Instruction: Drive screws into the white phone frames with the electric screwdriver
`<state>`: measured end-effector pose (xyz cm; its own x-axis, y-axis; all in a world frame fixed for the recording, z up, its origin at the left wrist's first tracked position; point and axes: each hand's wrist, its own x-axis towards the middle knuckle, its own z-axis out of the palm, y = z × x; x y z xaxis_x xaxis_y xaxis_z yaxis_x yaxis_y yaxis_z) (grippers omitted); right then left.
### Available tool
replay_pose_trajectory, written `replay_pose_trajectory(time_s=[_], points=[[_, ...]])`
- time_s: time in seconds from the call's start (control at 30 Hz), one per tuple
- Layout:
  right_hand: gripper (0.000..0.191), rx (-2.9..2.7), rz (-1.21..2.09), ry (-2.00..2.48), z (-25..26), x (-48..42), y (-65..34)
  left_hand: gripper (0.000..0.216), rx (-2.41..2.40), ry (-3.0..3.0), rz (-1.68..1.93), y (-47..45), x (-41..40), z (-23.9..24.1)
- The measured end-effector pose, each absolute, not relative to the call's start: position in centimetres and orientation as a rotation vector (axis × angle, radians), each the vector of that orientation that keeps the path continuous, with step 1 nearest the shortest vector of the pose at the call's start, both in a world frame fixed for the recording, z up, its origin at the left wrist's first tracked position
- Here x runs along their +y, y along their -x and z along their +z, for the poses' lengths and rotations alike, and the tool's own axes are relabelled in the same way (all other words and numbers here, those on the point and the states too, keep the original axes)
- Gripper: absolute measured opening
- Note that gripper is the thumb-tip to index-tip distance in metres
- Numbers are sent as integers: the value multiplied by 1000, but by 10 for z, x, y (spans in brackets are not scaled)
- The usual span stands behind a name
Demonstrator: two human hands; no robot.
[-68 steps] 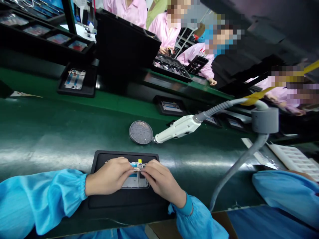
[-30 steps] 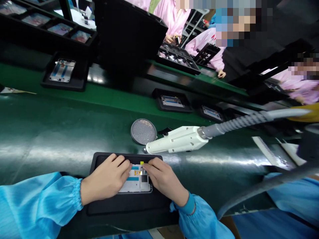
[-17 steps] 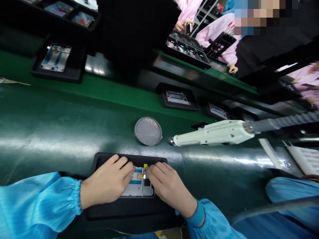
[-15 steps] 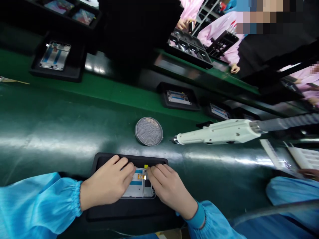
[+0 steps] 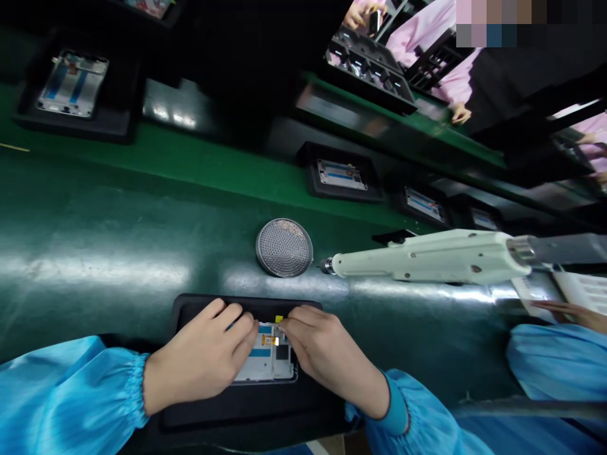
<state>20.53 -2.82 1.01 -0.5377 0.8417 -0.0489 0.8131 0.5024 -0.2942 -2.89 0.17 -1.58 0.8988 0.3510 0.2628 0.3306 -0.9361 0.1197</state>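
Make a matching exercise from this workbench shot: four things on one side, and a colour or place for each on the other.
1 mesh disc
2 screwdriver
3 phone frame
4 tray

A black, holds the phone frame
B white, tip points at the disc
C blue strips, under left hand and right hand
D round, silver, on the green table

Pairs: 1-D, 2-B, 3-C, 4-A

Glossy dark green worktop [image 5: 95, 253] streaked with pale glare, brighter green conveyor belt [image 5: 199, 165] behind it carrying black trays [image 5: 118, 120], round perforated metal disc [image 5: 284, 248], white tool [image 5: 427, 256] on a grey hose [image 5: 569, 248], people in pink coats [image 5: 427, 28] beyond dark racks [image 5: 365, 66]
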Motion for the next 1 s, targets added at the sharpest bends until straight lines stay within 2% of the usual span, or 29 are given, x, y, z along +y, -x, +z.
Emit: replay_pose_trajectory(time_s=[0.37, 0.47, 0.57, 0.7, 0.83, 1.0], points=[[23, -2658, 341, 1477, 11, -32, -201, 37, 536, -2964, 327, 29, 1, -14], [20, -2571, 443, 1603, 8, -33, -203, 37, 550, -2965, 342, 29, 1, -14], [15, -2390, 677, 1777, 7, -31, -206, 36, 571, -2954, 339, 28, 2, -13], [14, -2126, 942, 1785, 9, -25, -206, 35, 560, -2938, 362, 29, 3, -14], [16, -2022, 886, 1771, 7, -27, -203, 30, 503, -2943, 437, 31, 3, -15], [9, -1860, 800, 1754, 4, -48, -212, 30, 514, -2945, 482, 33, 1, -18]])
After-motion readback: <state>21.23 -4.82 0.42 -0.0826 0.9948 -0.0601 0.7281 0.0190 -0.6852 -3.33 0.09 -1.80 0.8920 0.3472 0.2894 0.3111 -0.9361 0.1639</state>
